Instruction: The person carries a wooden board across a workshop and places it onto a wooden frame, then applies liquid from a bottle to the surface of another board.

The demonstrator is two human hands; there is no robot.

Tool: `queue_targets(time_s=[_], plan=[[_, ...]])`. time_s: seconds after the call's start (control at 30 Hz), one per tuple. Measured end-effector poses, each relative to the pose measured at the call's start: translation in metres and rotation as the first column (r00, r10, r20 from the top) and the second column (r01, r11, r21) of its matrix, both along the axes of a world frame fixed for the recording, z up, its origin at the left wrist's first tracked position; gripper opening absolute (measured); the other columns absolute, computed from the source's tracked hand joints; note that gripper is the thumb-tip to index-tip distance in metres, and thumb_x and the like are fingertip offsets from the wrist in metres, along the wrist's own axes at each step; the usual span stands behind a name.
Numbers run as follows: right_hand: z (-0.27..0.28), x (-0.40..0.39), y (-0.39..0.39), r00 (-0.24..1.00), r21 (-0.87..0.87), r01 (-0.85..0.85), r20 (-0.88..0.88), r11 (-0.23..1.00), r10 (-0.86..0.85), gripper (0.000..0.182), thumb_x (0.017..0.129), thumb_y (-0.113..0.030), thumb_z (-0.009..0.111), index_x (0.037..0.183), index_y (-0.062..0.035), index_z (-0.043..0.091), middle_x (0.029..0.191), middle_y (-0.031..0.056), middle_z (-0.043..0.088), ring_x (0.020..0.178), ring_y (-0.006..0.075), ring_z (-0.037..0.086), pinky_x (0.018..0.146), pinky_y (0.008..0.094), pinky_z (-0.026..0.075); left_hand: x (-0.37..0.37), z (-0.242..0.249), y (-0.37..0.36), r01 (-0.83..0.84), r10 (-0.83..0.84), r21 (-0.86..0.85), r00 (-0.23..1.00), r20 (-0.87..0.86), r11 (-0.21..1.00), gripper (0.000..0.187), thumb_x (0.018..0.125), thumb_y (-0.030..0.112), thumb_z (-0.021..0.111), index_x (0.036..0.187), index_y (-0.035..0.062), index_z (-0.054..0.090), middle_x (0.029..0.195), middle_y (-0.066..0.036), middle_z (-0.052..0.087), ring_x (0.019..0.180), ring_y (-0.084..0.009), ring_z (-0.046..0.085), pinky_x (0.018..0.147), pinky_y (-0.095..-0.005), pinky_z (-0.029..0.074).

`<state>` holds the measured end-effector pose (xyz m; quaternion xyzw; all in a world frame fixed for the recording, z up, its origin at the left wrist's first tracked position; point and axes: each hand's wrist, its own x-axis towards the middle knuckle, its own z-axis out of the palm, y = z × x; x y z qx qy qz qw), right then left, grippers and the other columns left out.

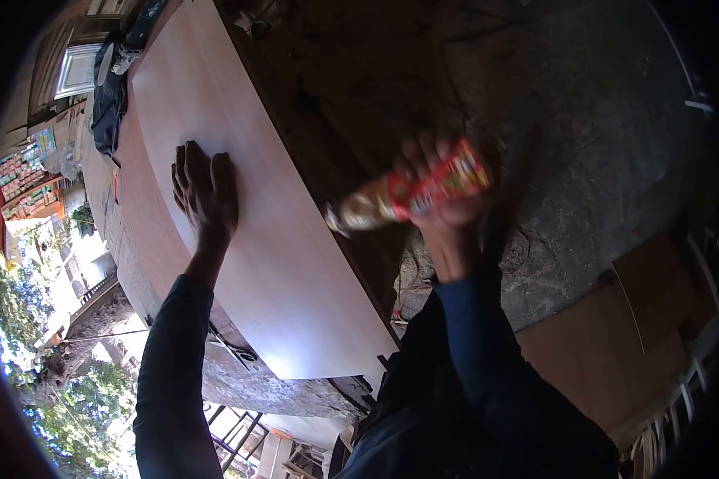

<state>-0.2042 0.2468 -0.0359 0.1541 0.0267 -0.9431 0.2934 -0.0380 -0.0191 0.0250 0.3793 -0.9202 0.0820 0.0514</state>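
Note:
My left hand (206, 190) lies flat on a pale wood-grain board (272, 263), its fingers spread and pointing toward the far side. Off the board's right edge, my right hand (447, 180) is wrapped round a red and yellow bottle (447, 177). The bottle is tilted, and its brownish, narrower end points left toward the board's edge. Motion blurs both the bottle and the fingers around it. Nothing shows between my left palm and the board.
Scissors (238, 351) lie by the board's near left edge. A black bag or cloth (110, 108) sits at the far left. Brown panels (599, 359) lean at the lower right above a concrete floor (591, 176).

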Motion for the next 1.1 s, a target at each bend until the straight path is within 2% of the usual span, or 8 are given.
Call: queue_targets(time_s=[0.2,0.5,0.7,0.8,0.87,0.97,1.0,1.1], plan=[[-0.006,0.046,0.104,0.953,-0.072,-0.235,-0.213,0.969,0.215,0.065,0.102,-0.062,0.026,0.078,-0.0088,0.053,0.072,0.0024,0.045,0.067,0.0166,0.045,0.058,0.0317,0.042,-0.004,0.002,0.005,-0.027,0.028,0.04,0.999,-0.021,0.999,0.069,0.104,0.05,0.041,0.152,0.0005,0.037,0.158,-0.022,0.034,0.147,-0.0393,0.028,0.122,-0.0486,0.02],[-0.002,0.031,0.052,0.998,0.018,-0.046,-0.046,0.999,0.046,0.06,0.103,-0.058,0.032,0.077,-0.0097,0.056,0.068,0.0005,0.043,0.061,0.013,0.042,0.058,0.0305,0.043,0.004,-0.002,-0.004,0.027,-0.018,0.117,0.997,-0.077,0.993,0.077,0.101,0.059,0.039,0.152,0.0024,0.037,0.159,-0.023,0.032,0.148,-0.0391,0.026,0.121,-0.0497,0.018],[0.0,0.089,0.158,0.981,0.014,-0.187,-0.054,0.982,0.187,0.058,0.104,-0.057,0.031,0.081,-0.0099,0.057,0.068,-0.0002,0.044,0.061,0.0132,0.042,0.058,0.0303,0.042,0.001,0.0,-0.002,0.031,-0.018,0.135,0.995,-0.096,0.99,0.077,0.101,0.059,0.04,0.151,0.0002,0.038,0.158,-0.024,0.033,0.147,-0.0388,0.027,0.122,-0.0487,0.02],[-0.024,0.079,0.108,0.992,-0.138,0.008,-0.121,0.99,-0.025,0.064,0.103,-0.061,0.029,0.086,-0.0072,0.06,0.08,0.0067,0.055,0.071,0.0191,0.051,0.058,0.0346,0.047,0.002,-0.002,0.0,0.021,-0.011,0.127,0.997,-0.079,0.992,0.076,0.102,0.059,0.038,0.152,0.0013,0.038,0.158,-0.021,0.034,0.148,-0.0369,0.028,0.121,-0.0472,0.021],[-0.016,0.055,0.057,0.998,-0.075,0.063,0.017,0.995,-0.062,0.058,0.103,-0.058,0.033,0.091,-0.0077,0.059,0.08,0.0066,0.054,0.073,0.0186,0.051,0.06,0.0333,0.047,0.002,-0.002,-0.003,0.015,-0.006,0.117,0.997,-0.073,0.993,0.076,0.102,0.059,0.038,0.153,0.0021,0.038,0.159,-0.02,0.034,0.148,-0.0361,0.028,0.121,-0.0465,0.022],[-0.027,0.048,0.046,0.967,-0.141,0.047,-0.241,0.989,-0.08,0.048,0.101,-0.056,0.041,0.088,-0.0117,0.053,0.084,0.0013,0.045,0.083,0.0158,0.043,0.069,0.034,0.039,0.005,-0.003,-0.005,0.011,-0.004,0.12,0.998,-0.058,0.993,0.077,0.102,0.06,0.038,0.153,0.0025,0.037,0.159,-0.02,0.033,0.148,-0.0363,0.029,0.121,-0.0464,0.022],[-0.022,0.063,0.068,0.984,-0.042,0.034,-0.173,0.999,-0.041,0.049,0.102,-0.056,0.04,0.087,-0.0111,0.054,0.082,0.0013,0.045,0.08,0.0158,0.044,0.067,0.0337,0.04,0.007,-0.004,-0.008,0.013,-0.008,0.112,0.999,-0.05,0.994,0.078,0.101,0.061,0.038,0.153,0.0028,0.037,0.159,-0.02,0.033,0.148,-0.0363,0.029,0.121,-0.0462,0.022],[-0.005,0.097,0.156,0.991,-0.106,-0.101,-0.097,0.989,0.091,0.054,0.103,-0.054,0.037,0.081,-0.0093,0.056,0.073,0.0009,0.046,0.069,0.0152,0.046,0.063,0.0331,0.045,0.006,-0.005,-0.008,-0.001,0.007,0.108,0.998,-0.061,0.994,0.077,0.101,0.061,0.039,0.154,0.0036,0.037,0.16,-0.02,0.032,0.148,-0.0363,0.029,0.121,-0.0457,0.022]])
